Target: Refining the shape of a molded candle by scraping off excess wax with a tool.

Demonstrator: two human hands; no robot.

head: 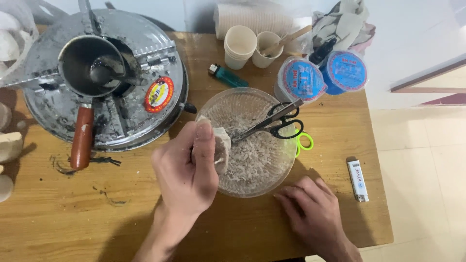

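My left hand (187, 170) is closed around a pale, crumbly lump (222, 145), held over the left rim of a clear plastic bowl (286, 165). The bowl holds whitish shredded flakes (252, 155). Black-handled scissors (274, 122) lie across the bowl's upper right rim, blades pointing toward the lump. My right hand (310, 208) rests flat on the wooden table (73, 218), fingers spread, just below the bowl's lower right edge and holding nothing.
A round metal stove lid with a small pot and red-brown handle (82, 138) sits at the left. Paper cups (240, 46), a green lighter (228, 76), two blue-lidded tubs (323, 75), green-handled scissors (305, 141) and a white lighter (358, 179) surround the bowl. The table edge is at right.
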